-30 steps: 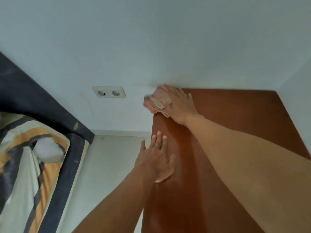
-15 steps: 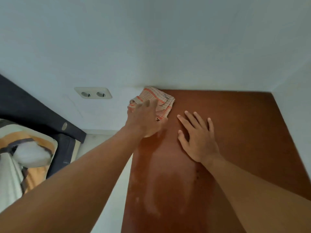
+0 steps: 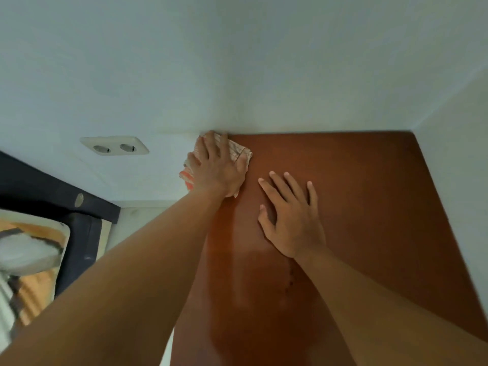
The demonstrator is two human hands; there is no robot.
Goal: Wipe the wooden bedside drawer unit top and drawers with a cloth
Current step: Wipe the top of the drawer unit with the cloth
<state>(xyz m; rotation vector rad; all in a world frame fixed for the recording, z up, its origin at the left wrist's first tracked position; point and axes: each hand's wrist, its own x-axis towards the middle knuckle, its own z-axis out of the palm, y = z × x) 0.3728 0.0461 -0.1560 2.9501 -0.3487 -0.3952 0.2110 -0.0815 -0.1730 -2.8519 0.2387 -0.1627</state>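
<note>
Dim, soft light; blurred, warped edges.

Pale wall (image 3: 237, 62) at twelve o'clock, meeting side wall (image 3: 462, 122) at three. Double socket (image 3: 114, 145) at ten. Dark bed frame (image 3: 39, 186), striped bedding (image 3: 31, 254) at eight. Light floor (image 3: 137, 220) adjacent.

Back wall (image 3: 264, 75), side wall (image 3: 462, 159) against top (image 3: 369, 207)
</note>
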